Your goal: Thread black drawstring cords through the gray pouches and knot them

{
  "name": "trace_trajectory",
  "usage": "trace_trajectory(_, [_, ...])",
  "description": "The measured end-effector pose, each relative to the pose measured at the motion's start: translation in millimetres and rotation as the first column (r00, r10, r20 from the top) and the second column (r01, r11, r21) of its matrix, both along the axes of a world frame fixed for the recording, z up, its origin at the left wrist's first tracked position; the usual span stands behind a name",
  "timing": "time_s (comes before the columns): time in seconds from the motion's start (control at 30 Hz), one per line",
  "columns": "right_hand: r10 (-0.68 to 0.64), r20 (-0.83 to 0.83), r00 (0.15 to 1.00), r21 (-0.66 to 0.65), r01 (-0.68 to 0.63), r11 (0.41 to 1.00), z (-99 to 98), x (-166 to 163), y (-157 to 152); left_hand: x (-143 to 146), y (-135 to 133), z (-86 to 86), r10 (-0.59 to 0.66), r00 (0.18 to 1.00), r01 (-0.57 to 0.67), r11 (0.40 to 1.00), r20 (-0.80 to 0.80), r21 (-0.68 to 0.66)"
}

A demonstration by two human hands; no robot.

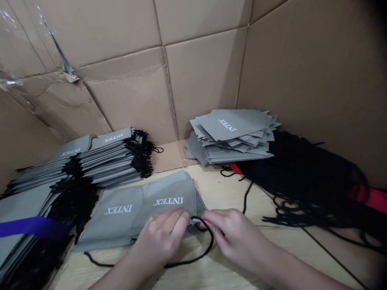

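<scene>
We see a grey pouch printed INTEX in the middle of the pale surface, its left side overlapping a second pouch. Our left hand pinches its near right edge, fingers curled over the cloth. Our right hand has thumb and fingers pressed together at the same corner — we cannot tell whether cord or cloth lies between them. A black cord loops from that corner and runs under our left wrist. To the left we have stacks of corded pouches, a blue band across the nearest. Beyond our right hand sit a loose pouch pile and a bundle of black cords; cardboard walls stand behind.
</scene>
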State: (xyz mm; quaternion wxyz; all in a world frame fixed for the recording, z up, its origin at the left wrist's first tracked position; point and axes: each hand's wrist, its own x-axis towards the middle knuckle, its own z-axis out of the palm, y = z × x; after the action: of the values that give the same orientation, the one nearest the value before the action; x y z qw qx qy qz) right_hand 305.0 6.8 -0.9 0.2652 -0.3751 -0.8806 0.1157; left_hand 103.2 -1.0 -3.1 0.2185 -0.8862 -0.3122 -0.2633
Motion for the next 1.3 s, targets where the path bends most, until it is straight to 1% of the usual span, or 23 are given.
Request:
trace_trajectory(0.07, [0.0, 0.009, 1.0, 0.059, 0.0, 0.998, -2.4, -1, 0, 3, -1, -1.6, 0.006, 1.0, -0.006, 1.0, 0.008, -0.016])
trace_trajectory(0.17, [-0.005, 0.013, 1.0, 0.167, 0.002, 0.986, -8.6, -2, -1, 8, -2, -6.1, 0.05, 0.998, -0.048, 0.995, 0.026, -0.083])
trace_trajectory(0.27, [0.001, 0.018, 1.0, 0.235, -0.005, 0.972, -16.2, -3, -2, 13, -3, -8.1, 0.067, 0.994, -0.053, 0.986, 0.086, -0.155])
trace_trajectory(0.37, [0.005, 0.063, 0.998, 0.237, -0.02, 0.971, -18.1, -4, 0, 14, -2, -6.0, 0.084, 0.989, -0.05, 0.964, 0.119, -0.262])
trace_trajectory(0.43, [-0.003, 0.11, 0.994, 0.209, -0.02, 0.978, -13.5, -3, 3, 12, 0, -3.6, 0.095, 0.988, -0.056, 0.953, 0.118, -0.297])
trace_trajectory(0.53, [-0.03, 0.152, 0.988, 0.173, 0.003, 0.985, -2.4, 1, 8, 6, 5, -0.5, 0.116, 0.982, -0.071, 0.959, 0.149, -0.275])
trace_trajectory(0.63, [-0.051, 0.216, 0.975, 0.216, 0.003, 0.976, 2.4, 7, 13, 4, 8, 0.0, 0.137, 0.984, -0.102, 0.958, 0.118, -0.267])
trace_trajectory(0.7, [-0.069, 0.255, 0.965, 0.28, -0.006, 0.96, -0.7, 9, 14, 7, 7, -2.0, 0.151, 0.985, -0.125, 0.955, 0.078, -0.27])
trace_trajectory(0.8, [-0.077, 0.241, 0.967, 0.354, -0.014, 0.935, -10.4, 4, 11, 15, 2, -7.8, 0.167, 0.985, -0.146, 0.946, 0.049, -0.29])
trace_trajectory(0.87, [-0.059, 0.231, 0.971, 0.37, -0.032, 0.929, -15.4, -2, 7, 21, -2, -10.8, 0.154, 0.988, -0.138, 0.936, 0.026, -0.323])
trace_trajectory(0.93, [-0.038, 0.246, 0.969, 0.342, -0.049, 0.939, -16.2, -7, 5, 25, -4, -10.6, 0.159, 0.987, -0.152, 0.918, -0.011, -0.366])
trace_trajectory(1.0, [-0.033, 0.284, 0.958, 0.292, -0.054, 0.955, -11.7, -5, 9, 25, -4, -5.9, 0.205, 0.977, -0.213, 0.891, -0.065, -0.401])
trace_trajectory(1.07, [-0.044, 0.326, 0.944, 0.277, -0.051, 0.96, -2.8, 5, 18, 19, -1, 2.8, 0.261, 0.96, -0.28, 0.87, -0.104, -0.406])
trace_trajectory(1.2, [-0.144, 0.384, 0.912, 0.398, -0.023, 0.917, 15.6, 37, 42, 1, 7, 23.8, 0.345, 0.935, -0.351, 0.879, -0.077, -0.322])
trace_trajectory(1.3, [-0.198, 0.415, 0.888, 0.443, -0.007, 0.897, 17.6, 41, 46, -1, 9, 30.1, 0.384, 0.921, -0.387, 0.887, -0.063, -0.253])
